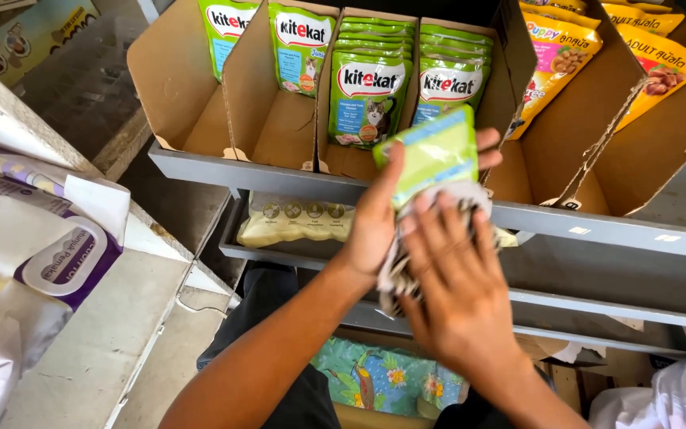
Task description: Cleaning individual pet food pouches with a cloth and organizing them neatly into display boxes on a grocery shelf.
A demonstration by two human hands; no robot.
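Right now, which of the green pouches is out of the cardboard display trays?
The green pouch gripped in the left hand, atop a grey stack; the right hand covers that stack. The others stand upright in the trays.
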